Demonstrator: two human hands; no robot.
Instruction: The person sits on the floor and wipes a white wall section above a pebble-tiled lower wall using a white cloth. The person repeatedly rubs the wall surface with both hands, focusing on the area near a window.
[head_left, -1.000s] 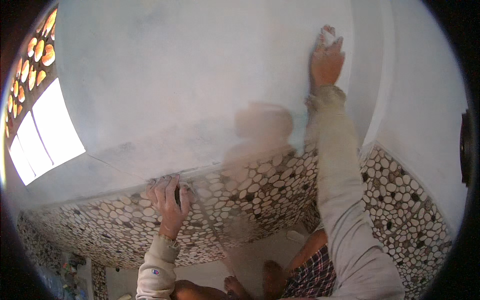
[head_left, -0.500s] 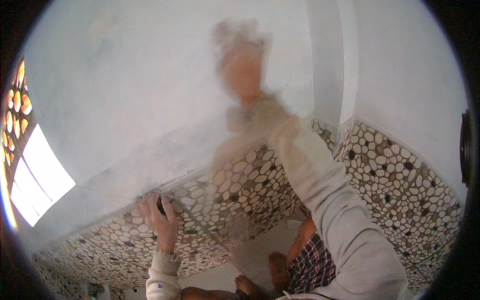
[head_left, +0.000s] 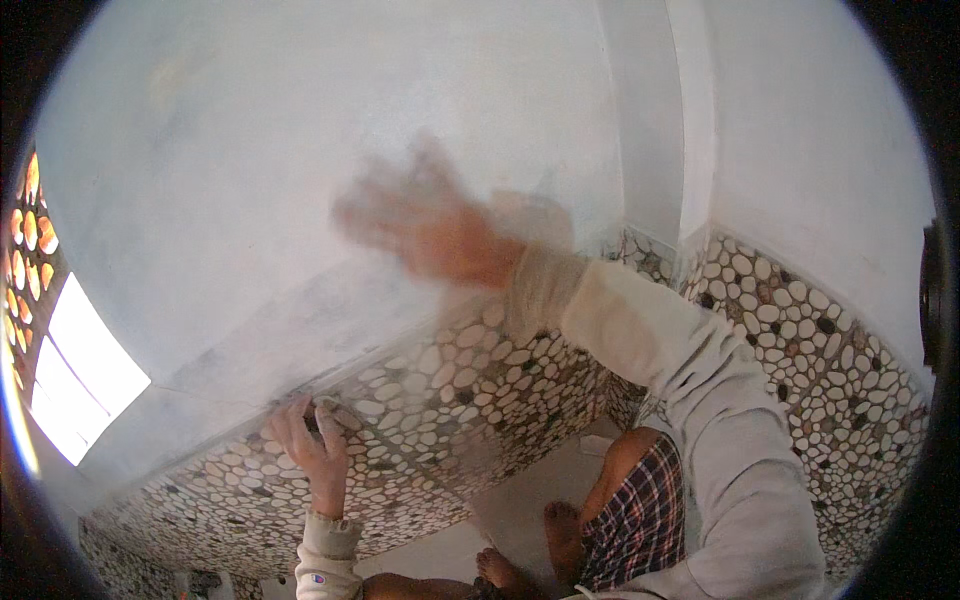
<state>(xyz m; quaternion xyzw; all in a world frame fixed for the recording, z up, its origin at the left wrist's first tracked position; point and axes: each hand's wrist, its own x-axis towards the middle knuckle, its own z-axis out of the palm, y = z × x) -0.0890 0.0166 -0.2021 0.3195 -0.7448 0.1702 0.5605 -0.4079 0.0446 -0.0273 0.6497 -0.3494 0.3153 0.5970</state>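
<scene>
My right hand (head_left: 440,230) is smeared by motion in front of the whitish wall (head_left: 270,150). Its fingers point to the upper left, and the blur hides whether anything is in them. My left hand (head_left: 315,450) rests at the upper border of the pebble tiling (head_left: 470,385), its fingers bent and the thumb apart from them. A dark patch shows between that thumb and the fingers. I cannot make out anything held there. Both arms wear light grey-beige sleeves.
A bright window opening (head_left: 85,365) and an orange-lit pattern of round holes (head_left: 30,230) are at far left. Pebble tiling also covers the right wall's lower part, past the corner. My checked shorts (head_left: 640,525) and bare feet show above the pale floor (head_left: 430,552).
My right hand has swept down and to the left across the wall, its forearm bending more. My left hand stays at nearly the same place on the tile border.
</scene>
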